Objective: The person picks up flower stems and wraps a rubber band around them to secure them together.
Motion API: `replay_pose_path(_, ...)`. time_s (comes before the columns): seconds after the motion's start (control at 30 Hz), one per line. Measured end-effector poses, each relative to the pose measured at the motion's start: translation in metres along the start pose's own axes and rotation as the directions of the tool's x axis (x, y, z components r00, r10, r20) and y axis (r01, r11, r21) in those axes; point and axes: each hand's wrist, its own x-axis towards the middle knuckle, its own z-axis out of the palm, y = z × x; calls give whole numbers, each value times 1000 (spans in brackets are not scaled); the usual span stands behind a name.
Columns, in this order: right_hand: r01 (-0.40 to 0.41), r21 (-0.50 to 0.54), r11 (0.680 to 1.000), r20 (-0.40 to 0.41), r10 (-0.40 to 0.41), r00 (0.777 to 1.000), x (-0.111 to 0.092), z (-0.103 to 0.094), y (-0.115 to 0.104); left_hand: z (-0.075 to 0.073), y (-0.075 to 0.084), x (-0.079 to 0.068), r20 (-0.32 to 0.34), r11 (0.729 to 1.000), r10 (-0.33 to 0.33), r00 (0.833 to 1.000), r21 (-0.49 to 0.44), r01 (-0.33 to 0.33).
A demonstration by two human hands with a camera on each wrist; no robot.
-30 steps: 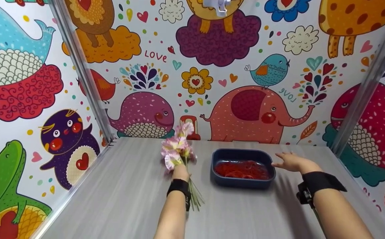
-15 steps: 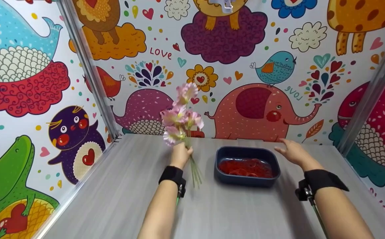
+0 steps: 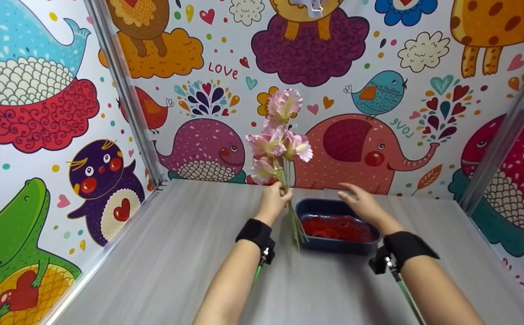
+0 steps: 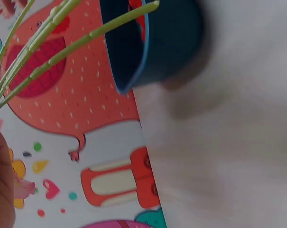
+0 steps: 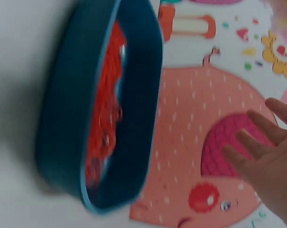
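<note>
My left hand (image 3: 274,201) grips a bunch of pink-and-white flowers (image 3: 280,135) by the stems, holding them upright above the table. In the left wrist view the green stems (image 4: 53,57) run out below the hand. In the head view their lower ends overlap the left side of a dark blue tub (image 3: 334,246); whether they touch it I cannot tell. Red, thin, loop-like strands (image 3: 336,228) lie in the tub. Over the tub's right rear part hovers my right hand (image 3: 364,205), fingers spread and holding nothing, as the right wrist view also shows.
A grey table (image 3: 189,253) carries the tub. Behind it stands a wall (image 3: 225,99) printed with cartoon animals, with metal posts (image 3: 128,95) at its corners. Black straps (image 3: 255,232) with small cameras sit on both wrists.
The left hand has lifted the flowers off the table and carried them rightward to the tub. My right hand has moved left from beside the tub to above it.
</note>
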Motion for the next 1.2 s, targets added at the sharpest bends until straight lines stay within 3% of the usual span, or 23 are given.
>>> replay_pose_path(0.17, -13, 178, 984, 64, 2, 998, -1, 35, -4, 11, 8, -4, 14, 1000, 24, 1000, -12, -24)
replay_pose_path(0.4, -31, 323, 946, 183, -30, 983, -4, 68, -7, 22, 16, -8, 48, 999, 18, 999, -45, -16)
replay_pose_path(0.6, -73, 352, 933, 227, -10, 974, -4, 74, -8, 24, 21, -10, 73, 998, 26, 997, -53, -22)
replay_pose_path(0.7, -48, 357, 933, 238, -41, 970, -4, 74, -7, 26, 21, -11, 75, 999, 27, 997, -49, -23)
replay_pose_path(0.9, -24, 467, 884, 251, -106, 962, -7, 72, -5, 29, 20, -12, 97, 991, 9, 995, -134, 4)
replay_pose_path(1.03, -59, 511, 857, 228, -69, 971, -6, 72, -7, 30, 19, -13, 95, 983, -4, 995, -182, 21)
replay_pose_path(1.2, -112, 429, 896, 139, 57, 989, -4, 73, -14, 31, 20, -12, 104, 976, -17, 994, -215, 39)
